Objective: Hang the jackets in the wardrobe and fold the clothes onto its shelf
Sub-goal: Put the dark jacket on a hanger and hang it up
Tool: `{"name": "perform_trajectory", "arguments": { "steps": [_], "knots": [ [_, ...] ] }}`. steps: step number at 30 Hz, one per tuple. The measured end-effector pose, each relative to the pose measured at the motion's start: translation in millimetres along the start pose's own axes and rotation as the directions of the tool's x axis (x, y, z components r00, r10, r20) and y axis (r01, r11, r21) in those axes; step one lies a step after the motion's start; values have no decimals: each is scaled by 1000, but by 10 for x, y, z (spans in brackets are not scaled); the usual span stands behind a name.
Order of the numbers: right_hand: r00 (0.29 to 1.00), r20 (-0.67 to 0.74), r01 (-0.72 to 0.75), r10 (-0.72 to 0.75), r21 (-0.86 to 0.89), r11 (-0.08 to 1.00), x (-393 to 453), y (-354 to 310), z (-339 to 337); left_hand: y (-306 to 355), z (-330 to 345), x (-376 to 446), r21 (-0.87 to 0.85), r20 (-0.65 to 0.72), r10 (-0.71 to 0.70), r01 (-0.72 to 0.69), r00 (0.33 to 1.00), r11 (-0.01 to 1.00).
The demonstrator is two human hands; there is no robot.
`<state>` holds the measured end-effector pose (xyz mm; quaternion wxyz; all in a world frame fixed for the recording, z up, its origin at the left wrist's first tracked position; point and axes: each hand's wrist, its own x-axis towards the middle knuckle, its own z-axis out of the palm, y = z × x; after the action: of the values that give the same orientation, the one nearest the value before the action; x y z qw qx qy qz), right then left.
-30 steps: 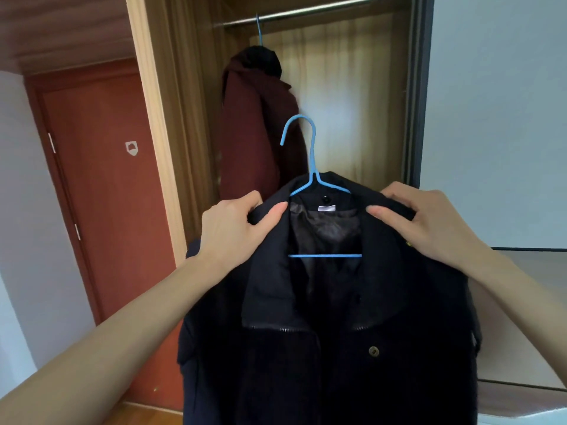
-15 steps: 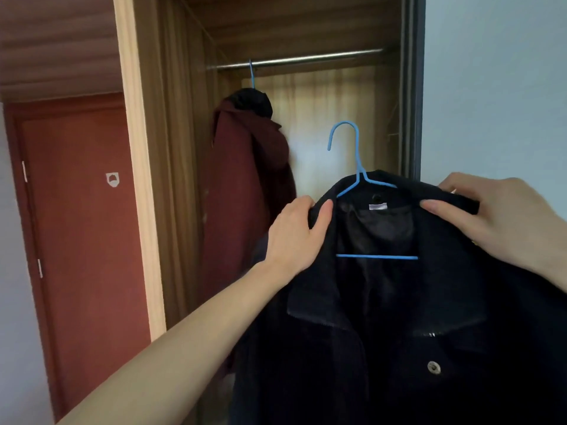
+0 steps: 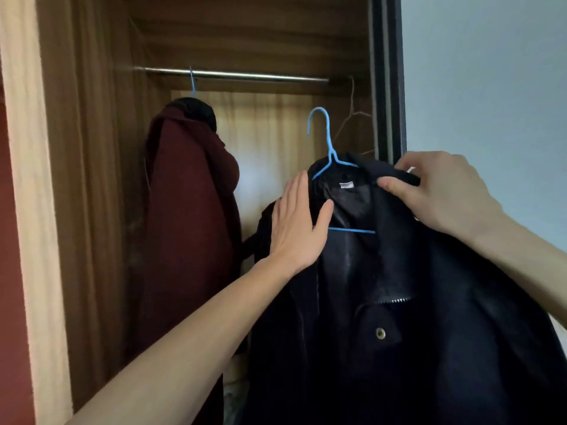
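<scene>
Door (image 3: 12,271): red-brown panel, a strip along the far left edge of the frame.
Wardrobe (image 3: 92,210): wood-grain side wall and pale frame left of centre, its open interior filling the upper middle; a dark sliding-door edge closes it on the right.
Rail (image 3: 233,75): metal bar running across the top of the wardrobe interior, upper centre.
Maroon coat (image 3: 190,228): hangs from the rail on a blue hanger at the left of the interior, dark hood at its top, reaching down toward the lower frame.
Left hand (image 3: 296,228): centre of the frame, fingers straight and spread flat against the left shoulder of the dark jacket, thumb out toward the lining; it presses, it does not clasp.
Dark jacket (image 3: 383,317): fills the lower right, held up in front of the wardrobe opening, below the rail, collar open with a white label and a brass button showing.
Blue hanger (image 3: 329,142): inside the jacket's collar, hook upright and free in the air beneath the rail, crossbar visible against the lining.
Bare wire hanger (image 3: 352,118): on the rail's right end, just behind the blue hook.
Right hand (image 3: 445,194): right of centre, fingers curled, thumb and fingers pinching the jacket's collar at its right shoulder.
Wall (image 3: 491,87): pale blue-grey, upper right.
</scene>
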<state>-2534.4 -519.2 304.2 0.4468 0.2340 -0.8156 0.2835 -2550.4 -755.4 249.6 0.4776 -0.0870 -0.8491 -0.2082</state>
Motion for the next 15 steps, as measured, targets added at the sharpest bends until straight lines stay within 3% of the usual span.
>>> {"name": "perform_trajectory", "arguments": {
  "steps": [8,15],
  "knots": [
    [988,-153,-3,-12,-96,995,572,-653,252,-155,-237,682,-162,-105,-100,83,989,983],
    [982,-188,-33,16,-90,995,1151,-949,494,-397,-413,1280,-251,-35,-97,86,995,964]
  ]
}}
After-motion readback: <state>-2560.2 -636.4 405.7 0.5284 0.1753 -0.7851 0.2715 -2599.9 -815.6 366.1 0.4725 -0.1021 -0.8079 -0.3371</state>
